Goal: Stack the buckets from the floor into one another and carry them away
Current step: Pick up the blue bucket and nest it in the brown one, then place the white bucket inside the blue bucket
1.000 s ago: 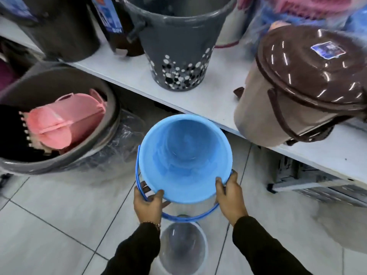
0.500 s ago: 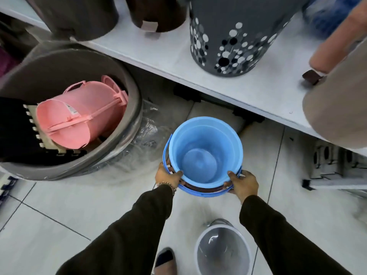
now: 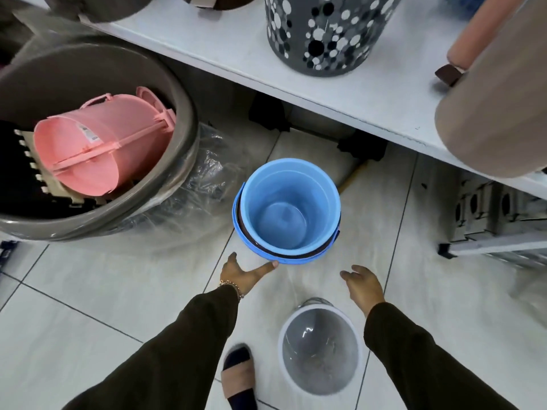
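A light blue bucket (image 3: 288,208) stands upright on the tiled floor, nested inside another bucket whose dark rim and blue handle show around its near side. My left hand (image 3: 242,272) is open just in front of it, one fingertip at the blue handle. My right hand (image 3: 362,282) hovers open to the right, apart from the stack, holding nothing. A grey bucket with a white rim (image 3: 321,346) stands on the floor below my right hand.
A white shelf (image 3: 370,96) overhangs the floor, carrying a dotted grey bin (image 3: 325,34) and a beige bin (image 3: 497,113). A large grey tub (image 3: 165,196) at left holds a pink bucket (image 3: 97,149). My slippered foot (image 3: 239,377) is beside the grey bucket.
The blue bucket was lowered from my hands into the bucket on the floor. Both hands then let go and drew back toward me.
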`<action>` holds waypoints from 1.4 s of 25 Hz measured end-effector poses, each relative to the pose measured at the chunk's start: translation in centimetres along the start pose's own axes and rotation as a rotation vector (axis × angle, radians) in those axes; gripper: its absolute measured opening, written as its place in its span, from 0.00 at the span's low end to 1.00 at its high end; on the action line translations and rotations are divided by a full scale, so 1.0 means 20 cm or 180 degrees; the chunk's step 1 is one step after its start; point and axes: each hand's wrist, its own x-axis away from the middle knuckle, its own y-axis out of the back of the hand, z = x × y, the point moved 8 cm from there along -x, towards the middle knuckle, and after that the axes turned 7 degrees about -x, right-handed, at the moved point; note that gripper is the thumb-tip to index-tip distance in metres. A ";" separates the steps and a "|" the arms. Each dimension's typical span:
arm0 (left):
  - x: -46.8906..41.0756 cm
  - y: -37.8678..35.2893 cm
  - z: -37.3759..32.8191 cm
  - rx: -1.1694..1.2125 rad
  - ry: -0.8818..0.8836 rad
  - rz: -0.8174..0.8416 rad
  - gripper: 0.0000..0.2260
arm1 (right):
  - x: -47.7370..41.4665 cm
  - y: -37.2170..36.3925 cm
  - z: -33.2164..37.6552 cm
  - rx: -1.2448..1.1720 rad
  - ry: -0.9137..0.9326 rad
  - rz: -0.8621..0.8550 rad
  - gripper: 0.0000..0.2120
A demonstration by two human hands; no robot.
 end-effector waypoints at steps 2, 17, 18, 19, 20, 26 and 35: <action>0.04 -0.13 0.17 -0.0212 0.0136 0.0248 0.47 | 0.05 0.07 -0.19 0.0240 -0.0131 0.0029 0.26; 0.34 -1.03 0.80 0.0101 -0.0165 0.0051 0.21 | 0.21 0.20 -1.37 -0.1581 -0.0676 0.0373 0.18; 0.40 -1.04 0.74 0.0270 -0.0215 0.0082 0.22 | 0.24 0.28 -1.31 -0.1682 -0.0455 0.0237 0.19; 0.47 -1.03 0.65 0.0452 -0.0300 0.0092 0.22 | 0.29 0.37 -1.22 -0.1740 -0.0217 0.0122 0.20; 0.53 -1.02 0.55 0.0625 -0.0405 0.0076 0.22 | 0.34 0.46 -1.11 -0.1770 0.0036 0.0031 0.21; 0.93 -0.72 -0.09 0.1384 -0.1099 -0.0002 0.23 | 0.78 0.84 -0.22 -0.1617 0.1370 -0.0218 0.24; 0.75 0.08 -0.49 0.1570 -0.1471 -0.0395 0.24 | 0.83 0.43 0.62 -0.1716 0.1741 -0.0101 0.28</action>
